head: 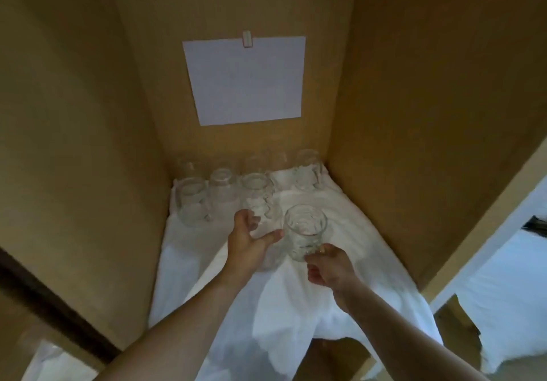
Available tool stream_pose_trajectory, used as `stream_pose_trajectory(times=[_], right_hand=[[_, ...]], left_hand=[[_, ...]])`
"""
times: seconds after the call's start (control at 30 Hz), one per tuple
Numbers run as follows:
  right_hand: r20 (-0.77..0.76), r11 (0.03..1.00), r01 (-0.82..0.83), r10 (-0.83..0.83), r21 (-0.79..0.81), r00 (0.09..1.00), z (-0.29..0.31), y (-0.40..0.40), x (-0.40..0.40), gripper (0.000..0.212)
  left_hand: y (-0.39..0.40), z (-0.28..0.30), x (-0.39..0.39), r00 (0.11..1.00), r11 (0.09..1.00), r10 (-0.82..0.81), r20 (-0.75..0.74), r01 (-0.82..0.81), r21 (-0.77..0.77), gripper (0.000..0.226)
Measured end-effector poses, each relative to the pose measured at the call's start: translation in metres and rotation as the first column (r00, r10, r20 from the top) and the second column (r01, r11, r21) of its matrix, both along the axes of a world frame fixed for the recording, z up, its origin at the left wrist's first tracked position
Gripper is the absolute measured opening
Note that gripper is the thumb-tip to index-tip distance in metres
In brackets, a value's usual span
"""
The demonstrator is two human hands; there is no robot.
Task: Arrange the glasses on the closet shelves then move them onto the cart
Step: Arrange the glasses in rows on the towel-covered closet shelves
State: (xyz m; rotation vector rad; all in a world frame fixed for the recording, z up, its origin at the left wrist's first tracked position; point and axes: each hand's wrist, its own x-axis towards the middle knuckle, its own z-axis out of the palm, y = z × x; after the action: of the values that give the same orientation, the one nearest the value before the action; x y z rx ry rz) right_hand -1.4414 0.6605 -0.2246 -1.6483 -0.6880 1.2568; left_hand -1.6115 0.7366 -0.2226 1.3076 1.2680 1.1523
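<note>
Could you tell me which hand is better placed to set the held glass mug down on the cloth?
Right: the right hand already grips the glass mug; the left hand is open beside it.

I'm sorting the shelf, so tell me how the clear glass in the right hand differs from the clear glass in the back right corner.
The clear patterned glass held by the right hand is gripped by the right hand near the shelf's front; the clear patterned glass in the back right corner stands untouched on the white cloth. The held one looks larger, being closer. Both are open-mouthed.
</note>
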Motion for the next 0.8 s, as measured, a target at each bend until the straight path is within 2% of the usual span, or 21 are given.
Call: stream_pose_trajectory(times=[0.07, 0.17, 0.27, 0.33, 0.4, 0.47, 0.53, 0.57, 0.63, 0.7, 0.77, 0.8], right_hand=[[0.017, 0.998, -0.056, 0.056, -0.003, 0.998, 0.001, 0.007, 0.009, 0.013], [0.037, 0.963, -0.257, 0.261, -0.082, 0.965, 0.011, 0.012, 0.028, 0.041], [-0.003, 0.938, -0.319, 0.322, -0.138, 0.947, 0.017, 0.02, 0.051, 0.05], [0.026, 0.963, -0.246, 0.25, -0.11, 0.968, 0.01, 0.031, 0.062, 0.045], [0.039, 0.983, -0.183, 0.183, -0.011, 0.982, -0.002, 0.04, 0.066, 0.029], [-0.031, 0.981, -0.181, 0.183, 0.071, 0.983, -0.013, 0.048, 0.07, 0.023], [-0.117, 0.955, -0.249, 0.269, 0.159, 0.956, -0.023, 0.054, 0.078, 0.041], [-0.105, 0.928, -0.32, 0.343, 0.19, 0.933, -0.028, 0.056, 0.082, 0.054], [0.017, 0.857, -0.477, 0.483, 0.196, 0.875, -0.039, 0.058, 0.086, 0.081], [0.074, 0.842, -0.516, 0.511, 0.161, 0.857, -0.04, 0.06, 0.082, 0.098], [0.126, 0.856, -0.496, 0.481, 0.144, 0.868, -0.037, 0.065, 0.072, 0.096], [0.133, 0.863, -0.48, 0.463, 0.156, 0.876, -0.033, 0.067, 0.067, 0.085]], left_hand=[[0.008, -0.002, 0.009, 1.0, 1.0, 0.013, 0.02, -0.013, -0.004, 0.068], [0.018, -0.003, 0.012, 0.997, 0.999, 0.038, 0.063, -0.037, -0.027, 0.062], [0.027, -0.005, 0.009, 0.996, 0.999, 0.015, 0.083, -0.013, -0.03, 0.055], [0.028, -0.004, 0.01, 0.996, 0.999, 0.005, 0.089, -0.002, -0.033, 0.053], [0.027, -0.005, 0.011, 0.997, 1.0, 0.004, 0.083, -0.002, -0.029, 0.053], [0.025, -0.004, 0.012, 0.997, 1.0, 0.008, 0.082, -0.005, -0.026, 0.054], [0.023, -0.004, 0.012, 0.997, 1.0, 0.015, 0.077, -0.013, -0.024, 0.056], [0.023, -0.004, 0.012, 0.997, 1.0, 0.019, 0.069, -0.018, -0.021, 0.057], [0.022, -0.003, 0.015, 0.999, 1.0, 0.022, 0.048, -0.021, -0.019, 0.06], [0.022, -0.002, 0.017, 0.999, 1.0, 0.025, 0.033, -0.025, -0.016, 0.062], [0.022, -0.002, 0.017, 0.999, 0.999, 0.029, 0.026, -0.029, -0.015, 0.062], [0.022, -0.002, 0.017, 0.999, 0.999, 0.032, 0.023, -0.032, -0.015, 0.062]])
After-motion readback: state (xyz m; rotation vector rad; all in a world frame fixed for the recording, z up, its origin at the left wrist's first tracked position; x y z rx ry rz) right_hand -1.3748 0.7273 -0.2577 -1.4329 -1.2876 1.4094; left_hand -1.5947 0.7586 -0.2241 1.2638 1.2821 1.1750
